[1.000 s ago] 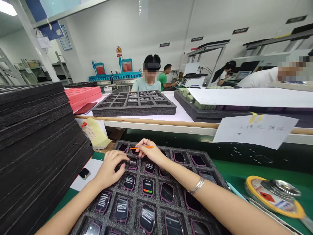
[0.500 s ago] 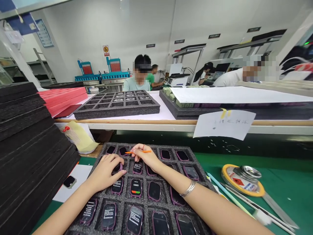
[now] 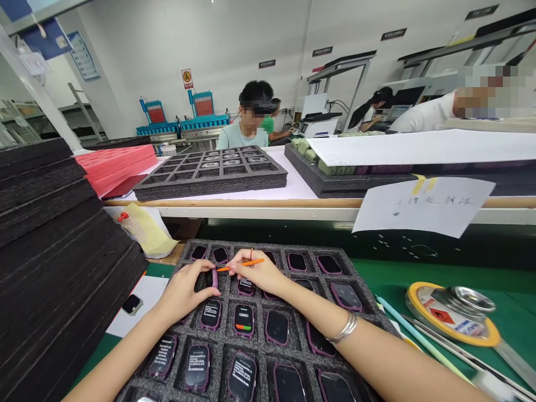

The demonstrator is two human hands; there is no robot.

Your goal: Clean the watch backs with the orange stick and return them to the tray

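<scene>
My left hand (image 3: 186, 290) grips a purple-framed smartwatch (image 3: 215, 277) between thumb and fingers, tipped up on its edge in the black foam tray (image 3: 310, 248). In my right hand (image 3: 257, 274) is a slim orange pointed stick (image 3: 252, 262), pinched like a pen. Its tip meets or nearly meets the watch's edge; I cannot tell which. Around both hands, purple-framed watches lie face up in the tray's cells. One lit watch (image 3: 243, 320) shows red and green bars, another watch (image 3: 196, 365) shows white text, and a third watch (image 3: 277, 326) has a dark screen.
Stacked black foam trays (image 3: 54, 268) rise at the left, beside a loose watch (image 3: 131, 304) on white paper. At right lie a metal-topped container (image 3: 456, 312) with a yellow ring and tweezers (image 3: 515, 360). A shelf ahead carries another foam tray (image 3: 218, 181); a person (image 3: 247, 131) sits beyond.
The left hand now holds the watch tipped up on its edge, with its side showing. The orange stick has come down and its tip points at that edge. The view has shifted slightly.
</scene>
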